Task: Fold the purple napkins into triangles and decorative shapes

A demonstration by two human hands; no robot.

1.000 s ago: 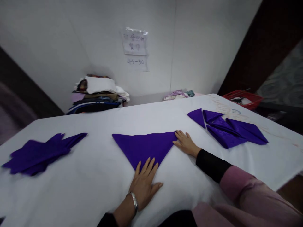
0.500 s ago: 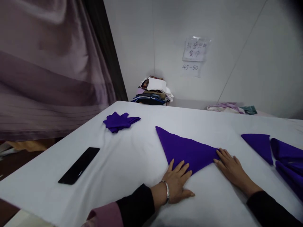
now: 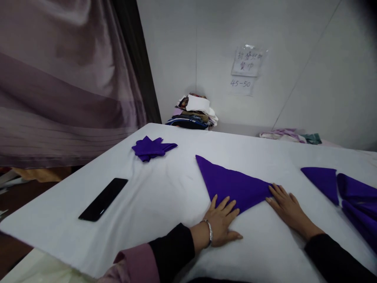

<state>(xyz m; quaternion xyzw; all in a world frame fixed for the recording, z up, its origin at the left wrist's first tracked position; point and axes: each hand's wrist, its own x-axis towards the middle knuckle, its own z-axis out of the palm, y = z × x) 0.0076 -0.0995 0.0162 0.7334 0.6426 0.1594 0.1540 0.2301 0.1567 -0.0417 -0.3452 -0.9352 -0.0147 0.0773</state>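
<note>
A purple cloth napkin [image 3: 232, 182], folded to a triangle, lies flat on the white-covered table. My left hand [image 3: 222, 220], with a silver bracelet at the wrist, rests on its near edge with fingers spread and the thumb out on the tablecloth. On the napkin's right corner lie the fingertips of my right hand [image 3: 287, 206], stretched out and fairly flat. That corner's tip is partly hidden under them. Neither hand grips the cloth.
A bunched purple napkin [image 3: 151, 148] and a black phone [image 3: 103, 199] lie on the left of the tablecloth [image 3: 153, 196]. Several folded purple pieces [image 3: 321, 181] lie at the right. Piled clothes [image 3: 193, 112] stand behind the far edge, against the wall.
The camera view has shifted slightly, so the things on the table appear a little further right and up. Both hands stay in place on the napkin, which keeps its triangle shape.
</note>
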